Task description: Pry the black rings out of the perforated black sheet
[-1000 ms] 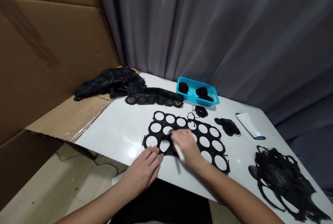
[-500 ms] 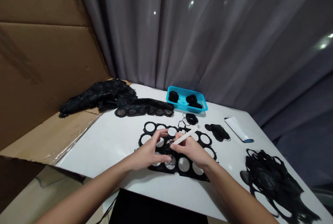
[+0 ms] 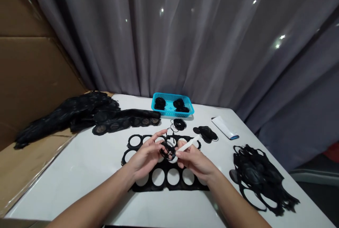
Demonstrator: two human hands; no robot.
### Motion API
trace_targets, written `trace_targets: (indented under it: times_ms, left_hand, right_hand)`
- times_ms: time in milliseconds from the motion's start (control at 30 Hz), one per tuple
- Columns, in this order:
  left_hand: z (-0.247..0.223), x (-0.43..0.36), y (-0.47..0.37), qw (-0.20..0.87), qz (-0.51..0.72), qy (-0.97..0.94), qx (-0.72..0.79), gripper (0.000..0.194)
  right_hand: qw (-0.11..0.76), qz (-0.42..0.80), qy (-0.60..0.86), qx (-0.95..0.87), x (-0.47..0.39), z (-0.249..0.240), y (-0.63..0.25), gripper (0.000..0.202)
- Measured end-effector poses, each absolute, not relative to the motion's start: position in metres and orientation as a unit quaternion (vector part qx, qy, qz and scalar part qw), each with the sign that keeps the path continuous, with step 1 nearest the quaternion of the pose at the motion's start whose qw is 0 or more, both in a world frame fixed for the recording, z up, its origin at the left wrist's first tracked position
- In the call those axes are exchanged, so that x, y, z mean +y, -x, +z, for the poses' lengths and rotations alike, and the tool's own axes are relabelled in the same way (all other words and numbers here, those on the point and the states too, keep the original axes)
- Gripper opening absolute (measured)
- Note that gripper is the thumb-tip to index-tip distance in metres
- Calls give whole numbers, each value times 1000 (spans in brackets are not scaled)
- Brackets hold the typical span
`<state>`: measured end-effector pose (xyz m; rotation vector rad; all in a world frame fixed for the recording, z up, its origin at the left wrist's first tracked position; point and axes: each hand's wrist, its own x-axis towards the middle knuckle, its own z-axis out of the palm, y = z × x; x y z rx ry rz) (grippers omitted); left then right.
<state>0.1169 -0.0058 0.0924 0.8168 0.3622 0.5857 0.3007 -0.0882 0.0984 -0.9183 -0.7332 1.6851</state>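
My left hand (image 3: 147, 155) is closed on a bundle of thin black rubber-like rings (image 3: 167, 150), its index finger stretched out beyond them. In my right hand (image 3: 194, 157) lies a slim white-handled tool (image 3: 188, 144), whose exact kind I cannot make out. The right fingertips meet the edge of the rings. Beneath both hands a black sheet with rows of large round holes (image 3: 166, 182) lies flat on the white table (image 3: 100, 185), partly hidden by them. Just beyond is a loose coil of black rings (image 3: 180, 124).
A blue plastic basket (image 3: 172, 113) holding black ring bundles stands by the grey curtain (image 3: 169, 44). Black discs (image 3: 208, 133) and a white-and-blue packet (image 3: 225, 128) lie right of it. Black scrap (image 3: 261, 178) is piled right, more black sheets (image 3: 69, 111) left, beside cardboard (image 3: 31, 79).
My hands have raised the ring bundle off the holed sheet, and the left index finger has straightened. The camera has turned right, so everything sits further left in view.
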Motion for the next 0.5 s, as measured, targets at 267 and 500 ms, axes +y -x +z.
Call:
trace_targets:
  times_ms: [267, 500]
  left_hand:
    - [105, -12, -129, 795, 234, -498, 254, 64]
    - [125, -12, -132, 865, 280, -328, 258, 58]
  right_hand:
    - [612, 713, 276, -206, -95, 92, -303, 39]
    - [576, 738, 246, -253, -100, 84, -297, 34]
